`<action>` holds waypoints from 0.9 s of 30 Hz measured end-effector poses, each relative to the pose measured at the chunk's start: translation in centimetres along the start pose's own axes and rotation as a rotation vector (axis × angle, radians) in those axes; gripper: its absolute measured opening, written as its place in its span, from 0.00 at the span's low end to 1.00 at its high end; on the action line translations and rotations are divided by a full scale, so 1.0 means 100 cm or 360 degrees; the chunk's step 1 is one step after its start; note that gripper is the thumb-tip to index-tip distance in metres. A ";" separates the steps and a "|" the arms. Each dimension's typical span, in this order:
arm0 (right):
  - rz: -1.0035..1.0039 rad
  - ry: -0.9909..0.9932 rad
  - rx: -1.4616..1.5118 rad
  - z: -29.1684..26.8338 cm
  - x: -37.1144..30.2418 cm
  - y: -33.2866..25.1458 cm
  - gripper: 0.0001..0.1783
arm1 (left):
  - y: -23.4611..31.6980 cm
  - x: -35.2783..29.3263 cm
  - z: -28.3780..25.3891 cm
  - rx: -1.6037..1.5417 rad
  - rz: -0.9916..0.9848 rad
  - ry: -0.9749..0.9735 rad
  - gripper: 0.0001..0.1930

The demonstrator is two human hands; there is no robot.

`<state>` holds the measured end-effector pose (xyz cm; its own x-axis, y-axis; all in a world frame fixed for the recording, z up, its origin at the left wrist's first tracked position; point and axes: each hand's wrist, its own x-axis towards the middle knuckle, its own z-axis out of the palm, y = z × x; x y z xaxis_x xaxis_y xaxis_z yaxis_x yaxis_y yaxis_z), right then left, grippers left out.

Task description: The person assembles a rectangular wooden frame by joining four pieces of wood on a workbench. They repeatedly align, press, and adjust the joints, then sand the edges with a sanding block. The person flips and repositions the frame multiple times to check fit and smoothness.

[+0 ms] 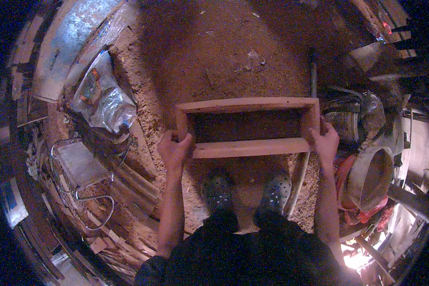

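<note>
A rectangular wooden frame [252,148], open through its middle, is held level in front of me above the ground. My left hand [173,147] grips its left end, thumb over the near corner. My right hand [325,141] grips the right end the same way, its thumb on the near corner and fingers around the outside. Between the four boards a dark patch shows. Most of the fingers on both hands are hidden behind the end boards. Below the frame are my two feet in perforated clogs [273,191].
Sawdust and shavings lie on the brown floor [224,57]. At left are a clear plastic bag [114,112], a metal-framed chair [83,162] and scattered wood offcuts [114,248]. To the right, a round pan-like container [372,178] leans by a red item [344,178]. A pole [298,186] lies near my right foot.
</note>
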<state>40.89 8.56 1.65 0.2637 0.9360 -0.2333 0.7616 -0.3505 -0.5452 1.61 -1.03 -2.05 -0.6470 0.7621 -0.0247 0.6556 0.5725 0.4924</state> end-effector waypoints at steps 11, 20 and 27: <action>-0.0099 0.0011 -0.0011 0.014 0.003 0.025 0.29 | 0.001 -0.015 -0.004 -0.0080 -0.0128 -0.0154 0.19; -0.0256 0.0475 0.0257 0.008 -0.006 0.005 0.20 | -0.014 -0.026 -0.016 -0.0778 -0.0295 -0.0181 0.16; -0.1239 -0.0266 -0.0075 0.093 -0.009 -0.073 0.19 | -0.055 -0.049 -0.029 -0.0812 -0.0332 0.0047 0.12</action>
<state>29.62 9.97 -1.66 -0.4434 0.8926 0.0810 0.7157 0.4071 -0.5675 -0.01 -8.76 -2.09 -0.7582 0.6354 -0.1460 0.2451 0.4854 0.8392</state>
